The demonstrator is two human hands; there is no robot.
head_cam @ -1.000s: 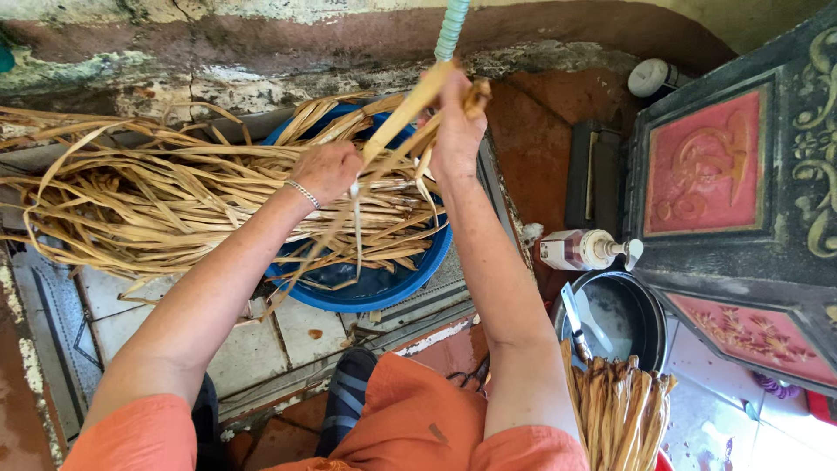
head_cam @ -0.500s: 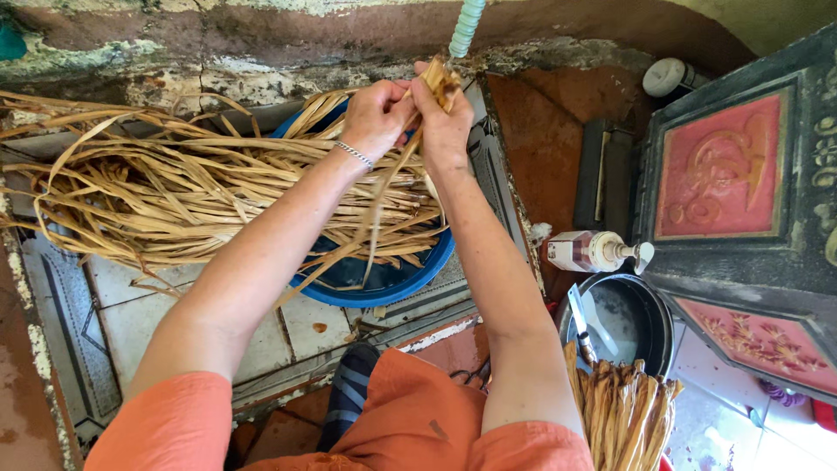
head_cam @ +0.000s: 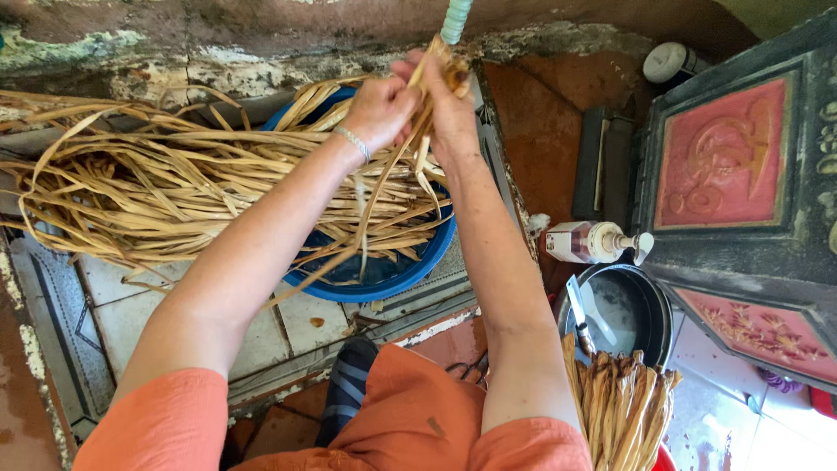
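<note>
My left hand (head_cam: pixel 381 109) and my right hand (head_cam: pixel 446 98) meet at the top centre, both closed on the same gathered end of dried straw-coloured leaf strips (head_cam: pixel 429 87), just below a hanging pale green cord (head_cam: pixel 455 19). A few strips trail down from my hands over a blue basin (head_cam: pixel 410 266). A big loose heap of the same long dried strips (head_cam: pixel 157 187) lies across the basin and spreads far to the left. A thin bracelet sits on my left wrist.
A dark pot (head_cam: pixel 632 305) with a knife-like tool in it stands at the right, next to a pump bottle (head_cam: pixel 588 242) lying on its side. A bundle of dried strips (head_cam: pixel 621 406) stands at lower right. A dark cabinet with red carved panels (head_cam: pixel 719 161) fills the right side.
My left hand has risen from over the basin to join my right hand near the cord. Both hands now close together on the strip end.
</note>
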